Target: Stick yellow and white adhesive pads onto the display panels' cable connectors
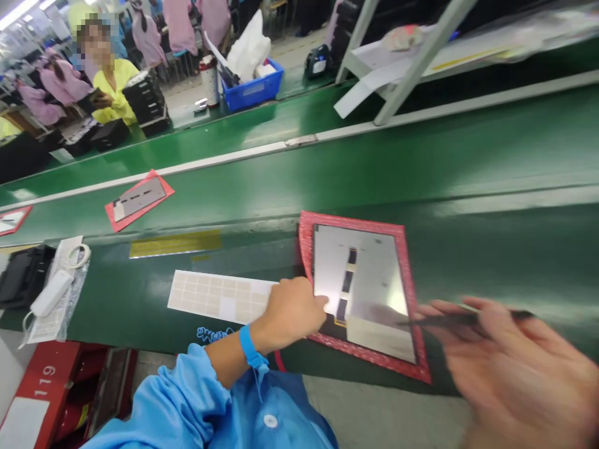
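Observation:
A flat grey screen panel [369, 268] with a dark flex strip [347, 282] down its face lies on a red foam sheet [356, 219]. At the panel's left edge is my left hand [292, 312], its fingers curled in and a fingertip against the edge; whatever it may hold is hidden. A blue band [251, 348] circles that wrist. My right hand [510, 355], blurred by motion, grips slim dark tweezers [449, 320] whose tip points over the panel's lower right. Left of my left hand lies a white sheet of beige labels [215, 293].
A second panel [140, 198] on red foam lies further back on the green belt [243, 181]. Yellow tape [175, 244], a tape roll [79, 255] and a black tray [25, 274] are at left. A blue basket [255, 86] and a person in yellow [115, 78] are beyond.

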`<state>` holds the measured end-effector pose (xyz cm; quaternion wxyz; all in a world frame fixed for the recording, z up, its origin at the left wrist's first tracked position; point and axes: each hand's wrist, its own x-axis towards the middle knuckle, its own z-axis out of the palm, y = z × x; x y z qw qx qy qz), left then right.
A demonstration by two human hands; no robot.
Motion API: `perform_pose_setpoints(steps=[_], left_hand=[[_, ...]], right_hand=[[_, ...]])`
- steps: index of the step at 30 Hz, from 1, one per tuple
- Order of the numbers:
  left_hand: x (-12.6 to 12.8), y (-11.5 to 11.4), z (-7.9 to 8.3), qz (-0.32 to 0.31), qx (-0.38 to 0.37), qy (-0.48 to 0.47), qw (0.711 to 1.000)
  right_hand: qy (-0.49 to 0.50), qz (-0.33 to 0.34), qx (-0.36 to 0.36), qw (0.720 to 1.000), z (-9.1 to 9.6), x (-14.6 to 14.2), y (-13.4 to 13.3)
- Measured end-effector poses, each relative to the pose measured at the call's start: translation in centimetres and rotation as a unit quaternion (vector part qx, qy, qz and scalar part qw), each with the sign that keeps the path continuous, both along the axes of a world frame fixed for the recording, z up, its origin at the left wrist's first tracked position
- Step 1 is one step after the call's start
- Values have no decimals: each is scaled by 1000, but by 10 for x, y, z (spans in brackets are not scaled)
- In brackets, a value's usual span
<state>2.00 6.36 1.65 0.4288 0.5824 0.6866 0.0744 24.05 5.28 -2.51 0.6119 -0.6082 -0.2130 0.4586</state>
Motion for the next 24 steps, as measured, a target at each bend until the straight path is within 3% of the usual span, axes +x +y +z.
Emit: perform_pose_setpoints(steps=[5,8,12,15,18,20,24], left_hand=[[-4,-25,32,-25,47,55,997],[-15,-52,43,-40,85,-24,995],[-36,-84,40,37,129,-164,977],[-62,-93,32,98,165,-155,969],[-109,-83,23,79,235,-74,966],[-151,-66,13,60,299,18,952],[-222,-28,-22,76,346,122,927]], right_hand=[[49,28,19,998,28,-33,-9],[72,95,46,992,36,-64,-23],[122,182,67,973,39,-105,-40],[96,247,70,962,37,-132,-40],[65,306,54,948,31,-164,-21],[53,305,66,949,26,-193,3],[20,306,88,948,9,-256,58]])
